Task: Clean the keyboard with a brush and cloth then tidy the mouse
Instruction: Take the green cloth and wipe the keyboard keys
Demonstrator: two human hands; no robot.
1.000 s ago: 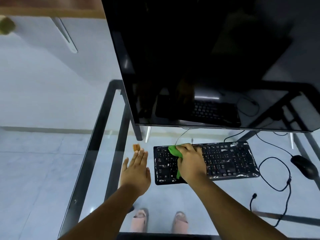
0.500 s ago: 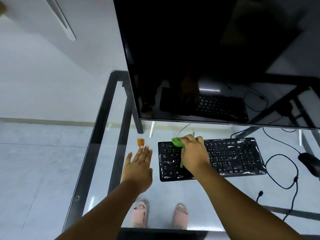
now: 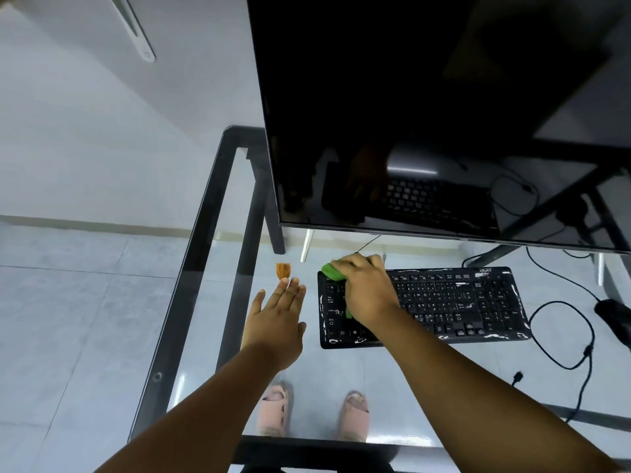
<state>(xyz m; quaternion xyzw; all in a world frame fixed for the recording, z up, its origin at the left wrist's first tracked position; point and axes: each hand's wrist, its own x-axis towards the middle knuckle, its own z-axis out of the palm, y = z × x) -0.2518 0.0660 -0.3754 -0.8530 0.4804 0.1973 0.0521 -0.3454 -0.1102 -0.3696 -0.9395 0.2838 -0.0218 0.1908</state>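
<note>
Pressing cloth (image 3: 333, 272) under right hand (image 3: 367, 290) fingers (image 3: 345, 265) on keyboard (image 3: 454, 302)

Your right hand (image 3: 365, 291) presses a green cloth (image 3: 336, 273) onto the keyboard's (image 3: 461, 302) left end. Your left hand (image 3: 276, 319) lies flat, fingertips at the brush (image 3: 283, 270).
</note>
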